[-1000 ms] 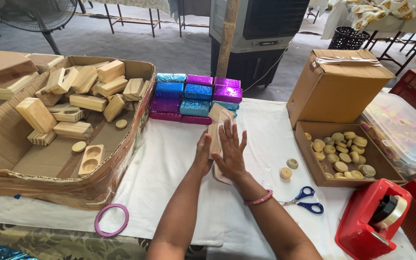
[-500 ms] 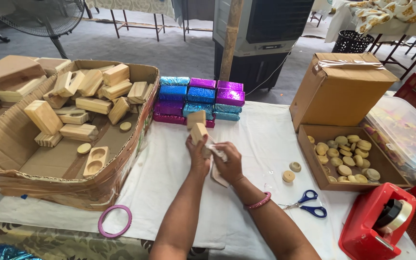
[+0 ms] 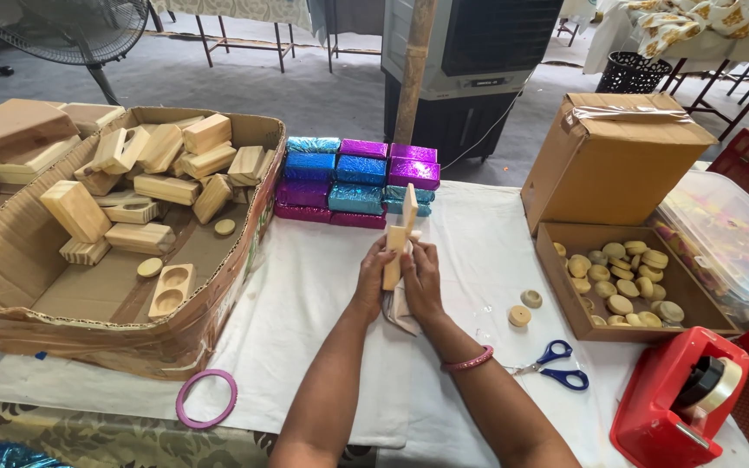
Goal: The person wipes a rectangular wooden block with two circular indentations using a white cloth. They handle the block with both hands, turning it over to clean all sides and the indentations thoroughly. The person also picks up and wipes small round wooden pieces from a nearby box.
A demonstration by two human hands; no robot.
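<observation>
Both hands hold a pale wooden block [image 3: 399,236] upright over the white cloth [image 3: 322,286]. My left hand [image 3: 373,276] grips its left side and my right hand [image 3: 422,277] its right side. A small piece of white paper or cloth [image 3: 400,314] hangs beneath the hands. Behind the block lies a stack of shiny wrapped packets [image 3: 353,180] in blue, purple, pink and teal. My right wrist wears a pink bangle [image 3: 468,361].
A big torn cardboard box [image 3: 123,286] of wooden blocks sits left. At right, an open carton [image 3: 604,325] of wooden discs, two loose discs [image 3: 524,308], blue scissors [image 3: 556,366], a red tape dispenser [image 3: 678,399]. A pink ring [image 3: 206,398] lies near the front edge.
The block lay flat under my hands a second ago. It has been lifted and turned upright, and both hands have closed around it.
</observation>
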